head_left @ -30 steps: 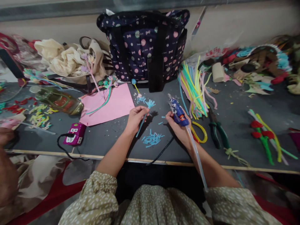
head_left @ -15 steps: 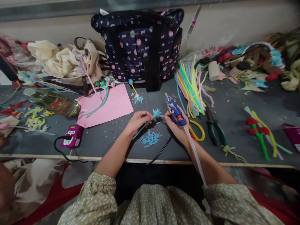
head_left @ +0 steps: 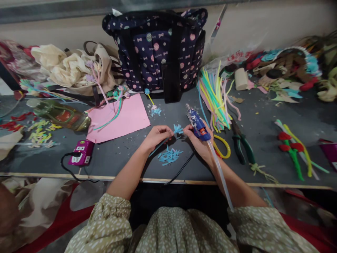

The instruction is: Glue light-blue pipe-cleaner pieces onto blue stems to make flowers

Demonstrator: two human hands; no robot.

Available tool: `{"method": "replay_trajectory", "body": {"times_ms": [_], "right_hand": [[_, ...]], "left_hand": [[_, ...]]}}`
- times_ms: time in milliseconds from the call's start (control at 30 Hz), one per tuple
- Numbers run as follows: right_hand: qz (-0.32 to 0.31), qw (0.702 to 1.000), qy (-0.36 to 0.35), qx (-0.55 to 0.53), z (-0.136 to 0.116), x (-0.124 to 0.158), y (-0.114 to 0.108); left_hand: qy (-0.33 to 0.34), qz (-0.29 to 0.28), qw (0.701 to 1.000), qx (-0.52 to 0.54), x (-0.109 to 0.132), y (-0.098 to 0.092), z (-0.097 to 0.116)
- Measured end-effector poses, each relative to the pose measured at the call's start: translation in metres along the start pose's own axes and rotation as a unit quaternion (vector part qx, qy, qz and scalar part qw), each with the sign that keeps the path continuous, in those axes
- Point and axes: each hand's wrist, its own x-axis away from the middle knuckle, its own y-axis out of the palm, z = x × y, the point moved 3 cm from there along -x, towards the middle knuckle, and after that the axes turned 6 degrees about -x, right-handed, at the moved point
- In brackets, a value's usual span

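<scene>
On table (head_left: 263, 116): left hand (head_left: 155, 137) fingers (head_left: 168, 132) pinch blue stem (head_left: 160, 145); right hand (head_left: 200, 147) grips glue gun (head_left: 197, 123); bag (head_left: 158, 45) label illegible.

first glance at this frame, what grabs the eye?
The dark polka-dot bag stands at the back centre of the grey table. In front of it, the left hand pinches a blue fringed stem and the right hand grips a blue glue gun. A bundle of neon sticks lies just right of the gun, a pink sheet to the left.
</scene>
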Motion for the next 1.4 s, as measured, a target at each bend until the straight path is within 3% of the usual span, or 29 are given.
{"method": "replay_trajectory", "body": {"times_ms": [267, 1400], "right_hand": [[0.013, 1.0, -0.016, -0.006, 0.0001, -0.0007, -0.0028], [-0.053, 0.996, -0.012, 0.077, 0.0055, 0.0004, -0.005]], "left_hand": [[-0.007, -0.017, 0.999, -0.032, 0.002, 0.0009, 0.0025], [0.024, -0.047, 0.996, -0.066, 0.003, 0.0063, 0.0036]]}}
